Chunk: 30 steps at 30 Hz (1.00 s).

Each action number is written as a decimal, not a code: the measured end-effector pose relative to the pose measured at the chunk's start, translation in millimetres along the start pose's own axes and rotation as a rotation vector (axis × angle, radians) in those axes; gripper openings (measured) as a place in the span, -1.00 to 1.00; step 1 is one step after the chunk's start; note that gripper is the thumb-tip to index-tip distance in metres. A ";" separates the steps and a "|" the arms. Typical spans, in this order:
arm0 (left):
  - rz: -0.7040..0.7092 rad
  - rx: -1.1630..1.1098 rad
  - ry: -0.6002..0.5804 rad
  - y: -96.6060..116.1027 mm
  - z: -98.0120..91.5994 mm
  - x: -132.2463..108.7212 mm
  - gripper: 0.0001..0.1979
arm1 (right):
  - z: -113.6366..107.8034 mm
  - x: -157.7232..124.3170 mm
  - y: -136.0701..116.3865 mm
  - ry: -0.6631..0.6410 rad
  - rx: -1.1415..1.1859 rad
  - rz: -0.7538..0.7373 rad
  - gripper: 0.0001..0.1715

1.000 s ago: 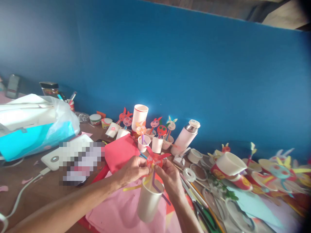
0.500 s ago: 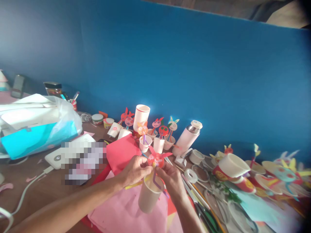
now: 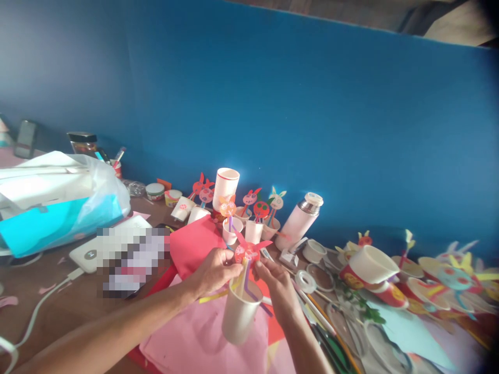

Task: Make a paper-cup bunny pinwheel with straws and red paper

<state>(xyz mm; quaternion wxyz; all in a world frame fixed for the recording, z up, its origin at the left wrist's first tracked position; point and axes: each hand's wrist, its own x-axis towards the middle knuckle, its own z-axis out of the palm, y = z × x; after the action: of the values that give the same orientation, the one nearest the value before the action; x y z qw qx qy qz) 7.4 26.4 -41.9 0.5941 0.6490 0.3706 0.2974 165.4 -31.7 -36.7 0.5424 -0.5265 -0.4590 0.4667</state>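
My left hand (image 3: 213, 270) and my right hand (image 3: 276, 283) meet over a white paper cup (image 3: 238, 315) held above pink paper (image 3: 191, 337). Between their fingertips is a red paper animal face with pink ears (image 3: 248, 251), fixed on a bent purple straw (image 3: 246, 283) that goes down into the cup. A yellow paper strip (image 3: 212, 297) sticks out to the left under my left hand. Both hands pinch at the paper face or its straw. Whether the cup rests on the table or hangs from the straw is not clear.
Finished animal-face cups (image 3: 253, 218) and a cup stack (image 3: 225, 187) line the blue wall beside a white flask (image 3: 298, 222). Tape rolls (image 3: 306, 281), straws and more cups (image 3: 370, 270) crowd the right. A plastic bag (image 3: 58, 200) and a white device (image 3: 97, 249) lie left.
The cup and paper face have stayed between my hands, shifting only slightly. My right fingers have stretched a little further toward the face. The view wobbled a bit.
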 end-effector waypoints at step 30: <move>0.022 0.051 -0.055 0.3 -0.4 -0.5 -0.76 | 5.6 0.5 7.2 -0.042 0.118 0.116 -0.72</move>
<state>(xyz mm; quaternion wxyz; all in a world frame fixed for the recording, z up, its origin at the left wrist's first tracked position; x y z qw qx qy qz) 6.8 26.2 -41.6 0.5839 0.6759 0.3545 0.2767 159.8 -30.3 -43.7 0.5347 -0.5094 -0.4109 0.5346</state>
